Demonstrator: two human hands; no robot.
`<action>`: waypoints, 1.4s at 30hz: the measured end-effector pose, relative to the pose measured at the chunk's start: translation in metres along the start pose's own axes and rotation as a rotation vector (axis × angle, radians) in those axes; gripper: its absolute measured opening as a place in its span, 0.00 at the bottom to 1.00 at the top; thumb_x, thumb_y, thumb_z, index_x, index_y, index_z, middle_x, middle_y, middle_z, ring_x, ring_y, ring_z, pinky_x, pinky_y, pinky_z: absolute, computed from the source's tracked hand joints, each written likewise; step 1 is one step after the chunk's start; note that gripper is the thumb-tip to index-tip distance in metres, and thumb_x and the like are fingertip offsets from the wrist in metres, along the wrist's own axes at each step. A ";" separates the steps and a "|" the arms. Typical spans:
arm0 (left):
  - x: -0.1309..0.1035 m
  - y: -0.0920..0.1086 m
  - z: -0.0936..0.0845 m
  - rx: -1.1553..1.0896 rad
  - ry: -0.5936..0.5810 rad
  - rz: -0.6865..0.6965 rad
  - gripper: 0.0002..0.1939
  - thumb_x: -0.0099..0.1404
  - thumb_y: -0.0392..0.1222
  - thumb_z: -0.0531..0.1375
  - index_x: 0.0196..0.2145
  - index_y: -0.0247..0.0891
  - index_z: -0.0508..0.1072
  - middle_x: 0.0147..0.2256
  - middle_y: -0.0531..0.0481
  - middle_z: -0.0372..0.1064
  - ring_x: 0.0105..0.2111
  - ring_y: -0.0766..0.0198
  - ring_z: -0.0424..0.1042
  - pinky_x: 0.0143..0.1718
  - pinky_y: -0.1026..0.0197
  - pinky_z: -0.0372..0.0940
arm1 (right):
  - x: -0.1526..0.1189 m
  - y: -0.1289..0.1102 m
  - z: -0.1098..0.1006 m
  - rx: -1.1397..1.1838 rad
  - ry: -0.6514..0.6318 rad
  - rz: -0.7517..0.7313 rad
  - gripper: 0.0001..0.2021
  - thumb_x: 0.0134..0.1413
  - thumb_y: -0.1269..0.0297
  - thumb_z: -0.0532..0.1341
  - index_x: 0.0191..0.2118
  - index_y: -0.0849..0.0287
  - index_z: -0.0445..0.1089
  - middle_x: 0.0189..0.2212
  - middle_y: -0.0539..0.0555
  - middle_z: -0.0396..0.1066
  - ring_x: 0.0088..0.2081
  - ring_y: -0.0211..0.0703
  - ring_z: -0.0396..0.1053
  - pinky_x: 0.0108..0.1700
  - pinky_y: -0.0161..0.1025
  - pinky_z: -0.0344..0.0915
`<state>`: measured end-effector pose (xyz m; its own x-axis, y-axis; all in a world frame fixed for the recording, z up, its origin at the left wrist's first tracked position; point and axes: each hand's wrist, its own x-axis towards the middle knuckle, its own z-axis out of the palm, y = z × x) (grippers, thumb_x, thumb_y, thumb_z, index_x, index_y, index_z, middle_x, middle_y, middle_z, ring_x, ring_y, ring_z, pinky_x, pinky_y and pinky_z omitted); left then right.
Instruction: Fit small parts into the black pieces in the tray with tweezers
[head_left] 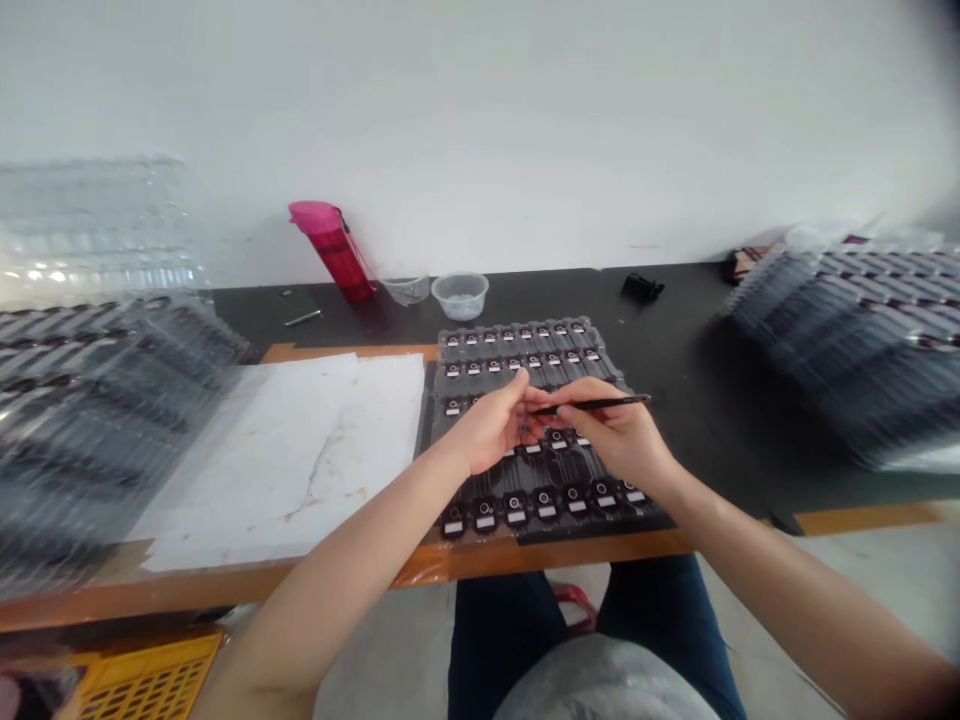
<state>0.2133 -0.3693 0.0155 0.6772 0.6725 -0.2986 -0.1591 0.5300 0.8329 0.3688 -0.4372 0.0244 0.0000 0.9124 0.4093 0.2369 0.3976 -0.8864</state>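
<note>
Text: we can read none | Labels: we see plain-looking white labels point(516, 518) on the small black modules point(545, 502) seated in rows in the clear plastic tray point(480, 384); any print is too small for us to make out | Brands, numbers, signs: none legible to us

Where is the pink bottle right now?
In the head view, the pink bottle leans against the wall at the back of the table, left of the clear cups.
</note>
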 end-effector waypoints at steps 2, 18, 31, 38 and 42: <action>0.000 -0.001 0.001 -0.004 -0.012 -0.002 0.25 0.61 0.61 0.52 0.32 0.33 0.72 0.29 0.47 0.68 0.25 0.69 0.65 0.25 0.66 0.58 | -0.001 0.000 0.000 -0.021 0.001 -0.022 0.06 0.55 0.62 0.61 0.37 0.56 0.73 0.34 0.53 0.69 0.36 0.41 0.69 0.37 0.38 0.71; 0.013 0.013 -0.004 0.848 0.242 0.230 0.14 0.54 0.51 0.60 0.28 0.37 0.69 0.20 0.56 0.60 0.20 0.71 0.56 0.22 0.65 0.49 | -0.025 0.007 -0.027 -0.154 0.006 -0.042 0.06 0.56 0.69 0.60 0.37 0.55 0.73 0.35 0.53 0.69 0.35 0.42 0.69 0.37 0.39 0.71; 0.033 0.002 0.008 1.431 0.130 0.212 0.12 0.52 0.46 0.62 0.34 0.41 0.68 0.25 0.54 0.67 0.27 0.62 0.66 0.26 0.63 0.53 | -0.033 0.017 -0.031 -0.321 -0.040 -0.116 0.07 0.56 0.72 0.58 0.38 0.58 0.73 0.34 0.53 0.70 0.36 0.41 0.69 0.38 0.38 0.66; 0.036 -0.002 0.005 1.443 0.143 0.200 0.14 0.51 0.47 0.63 0.34 0.42 0.66 0.24 0.55 0.67 0.27 0.62 0.67 0.26 0.63 0.53 | -0.033 0.021 -0.032 -0.331 -0.054 -0.122 0.07 0.56 0.73 0.58 0.38 0.57 0.72 0.35 0.53 0.70 0.36 0.40 0.69 0.39 0.36 0.66; 0.036 -0.002 0.005 1.459 0.146 0.200 0.14 0.51 0.47 0.63 0.34 0.42 0.66 0.24 0.56 0.67 0.27 0.62 0.67 0.26 0.63 0.53 | -0.033 0.021 -0.032 -0.334 -0.061 -0.132 0.07 0.56 0.74 0.59 0.38 0.58 0.72 0.35 0.53 0.69 0.36 0.40 0.69 0.39 0.36 0.65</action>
<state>0.2416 -0.3492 0.0053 0.6412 0.7615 -0.0949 0.6669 -0.4918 0.5598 0.4050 -0.4620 -0.0009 -0.1075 0.8635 0.4928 0.5350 0.4681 -0.7033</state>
